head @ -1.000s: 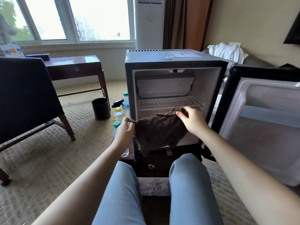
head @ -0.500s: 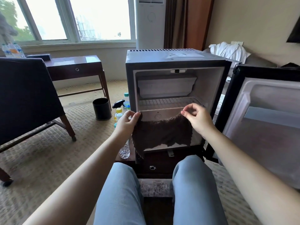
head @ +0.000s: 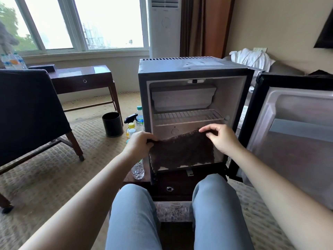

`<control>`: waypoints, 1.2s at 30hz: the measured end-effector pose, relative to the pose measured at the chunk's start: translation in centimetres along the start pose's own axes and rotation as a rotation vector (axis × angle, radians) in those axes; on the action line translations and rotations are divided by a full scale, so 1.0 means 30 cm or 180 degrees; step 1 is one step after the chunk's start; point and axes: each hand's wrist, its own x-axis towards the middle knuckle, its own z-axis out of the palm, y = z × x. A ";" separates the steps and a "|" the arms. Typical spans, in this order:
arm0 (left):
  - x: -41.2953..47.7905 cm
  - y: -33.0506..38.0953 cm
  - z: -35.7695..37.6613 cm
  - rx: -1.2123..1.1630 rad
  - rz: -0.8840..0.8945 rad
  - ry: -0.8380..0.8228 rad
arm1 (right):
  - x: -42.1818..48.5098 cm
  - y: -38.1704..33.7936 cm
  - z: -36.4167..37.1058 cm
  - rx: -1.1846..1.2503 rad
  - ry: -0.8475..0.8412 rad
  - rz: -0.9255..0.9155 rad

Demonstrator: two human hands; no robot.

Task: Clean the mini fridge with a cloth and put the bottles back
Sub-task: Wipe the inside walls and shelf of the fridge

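Since a second ago our cloth (head: 182, 152) has gone from a bunched drape to a sheet stretched flat between both hands, its right corner now lifted higher. It hangs at the centre of the frame, in front of the lower compartment of the open mini fridge (head: 180, 66), just under the wire shelf (head: 187, 117). Our left hand (head: 141, 142) curls its fingers tight round the top left corner. Our right hand (head: 223, 139) pinches the top right corner between thumb and forefinger, the other fingers loose. The bottles (head: 139, 115) stand at centre left, beside the fridge's outer wall. We judge the wiping barely begun. To do it well we should fold the sheet into a pad, press a flat face to the liner and work from the back forward, clear of the shelf wires.
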 end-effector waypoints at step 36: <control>-0.032 -0.025 0.037 -0.1524 -0.0876 0.0566 | -0.038 0.108 0.071 0.0959 0.0550 0.1333</control>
